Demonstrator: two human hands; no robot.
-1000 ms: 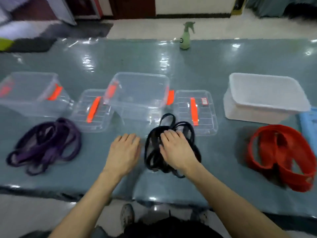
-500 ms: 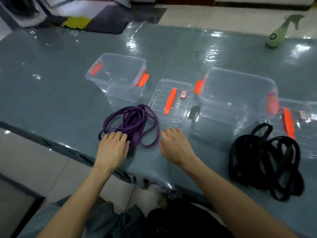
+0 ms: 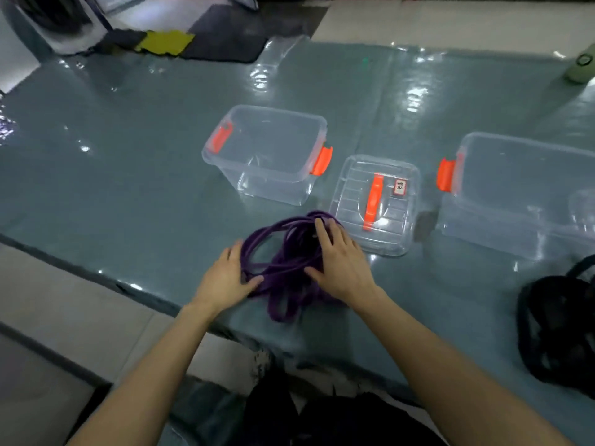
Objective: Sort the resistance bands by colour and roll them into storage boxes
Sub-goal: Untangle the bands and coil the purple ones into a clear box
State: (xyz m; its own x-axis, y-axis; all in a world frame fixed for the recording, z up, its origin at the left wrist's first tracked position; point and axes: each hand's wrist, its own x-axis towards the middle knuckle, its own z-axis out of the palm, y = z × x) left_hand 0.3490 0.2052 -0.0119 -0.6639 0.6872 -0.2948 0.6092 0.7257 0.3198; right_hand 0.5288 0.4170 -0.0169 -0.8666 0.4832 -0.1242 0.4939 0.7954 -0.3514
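A loose heap of purple resistance bands point(image 3: 285, 268) lies on the grey-green table near its front edge. My left hand point(image 3: 225, 280) rests flat against the heap's left side, its thumb touching the bands. My right hand point(image 3: 341, 262) lies flat on the right part of the heap, fingers straight and spread. Just behind the heap stands a clear storage box point(image 3: 267, 152) with orange latches, with nothing inside. A pile of black bands point(image 3: 560, 329) lies at the right edge of the view.
A clear lid point(image 3: 376, 204) with an orange handle lies right of the purple bands. A second clear box point(image 3: 524, 194) stands further right. A green spray bottle point(image 3: 581, 66) is at the far right back. The table's front edge point(image 3: 96, 272) runs diagonally at left.
I have turned from the black bands to the purple ones. My right hand moved from the bare table onto the purple heap, and the heap is bunched closer between both hands.
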